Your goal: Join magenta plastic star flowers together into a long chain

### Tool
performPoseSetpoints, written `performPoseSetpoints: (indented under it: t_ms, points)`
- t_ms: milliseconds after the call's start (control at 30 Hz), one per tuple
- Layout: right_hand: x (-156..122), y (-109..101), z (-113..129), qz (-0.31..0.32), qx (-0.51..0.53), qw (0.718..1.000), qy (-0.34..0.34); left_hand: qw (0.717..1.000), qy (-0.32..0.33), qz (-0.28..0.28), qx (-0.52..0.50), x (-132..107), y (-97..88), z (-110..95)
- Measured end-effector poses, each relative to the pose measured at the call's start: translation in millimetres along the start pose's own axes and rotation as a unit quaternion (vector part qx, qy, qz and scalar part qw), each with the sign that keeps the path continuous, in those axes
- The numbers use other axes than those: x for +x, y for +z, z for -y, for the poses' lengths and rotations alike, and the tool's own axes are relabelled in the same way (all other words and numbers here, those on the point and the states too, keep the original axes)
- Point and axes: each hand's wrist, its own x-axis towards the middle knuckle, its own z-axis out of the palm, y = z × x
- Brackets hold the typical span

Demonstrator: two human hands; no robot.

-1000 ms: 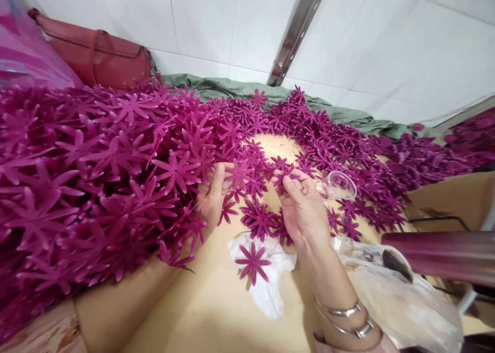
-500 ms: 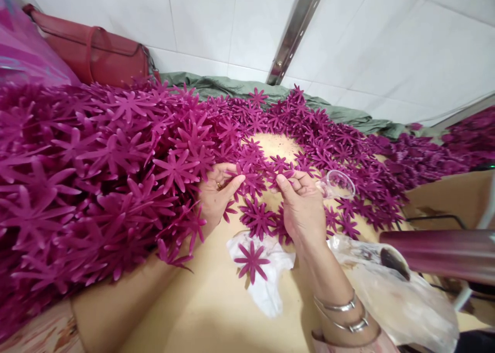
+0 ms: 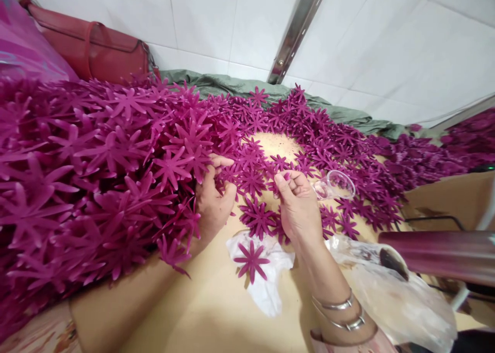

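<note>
My right hand (image 3: 299,203) pinches a small magenta petal piece (image 3: 286,176) between thumb and fingers; most of it is hidden by the fingers. At the edge of the big heap of magenta artificial flowers (image 3: 127,151), my left hand (image 3: 216,198) is open, thumb apart from the fingers, with nothing plainly held. Several star-shaped flowers lie between the hands, among them a flower cluster (image 3: 258,218). One single flower (image 3: 251,261) rests flat on a crumpled white cloth (image 3: 270,291) nearer to me. A clear plastic cup (image 3: 340,183) lies beside my right hand.
A red handbag (image 3: 93,48) stands behind the heap at the left, by a pink plastic bag (image 3: 27,43). Green fabric (image 3: 228,87) runs along the tiled wall. At right are a clear plastic bag (image 3: 406,301), a maroon cylinder (image 3: 441,255) and cardboard (image 3: 452,201).
My left hand has drawn back slightly to the left, and its thumb has parted from the fingers. My right hand stays nearly in place, still pinching.
</note>
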Motion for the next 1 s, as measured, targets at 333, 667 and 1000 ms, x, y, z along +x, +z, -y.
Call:
performPoseSetpoints:
  t_ms: [333, 667, 1000]
  points:
    - [-17.9, 12.6, 7.0, 0.066, -0.088, 0.994, -0.027, 0.992, 0.064, 0.107, -0.014, -2.1, -5.3, -22.0]
    - [-18.8, 12.3, 6.0, 0.087, -0.089, 0.992, 0.005, 0.993, 0.042, 0.106, -0.044, -1.4, -1.4, -15.7]
    - [-3.0, 0.5, -3.4, -0.021, -0.01, 1.0, 0.0, 0.992, -0.024, 0.019, -0.119, 0.1, -1.5, -11.2]
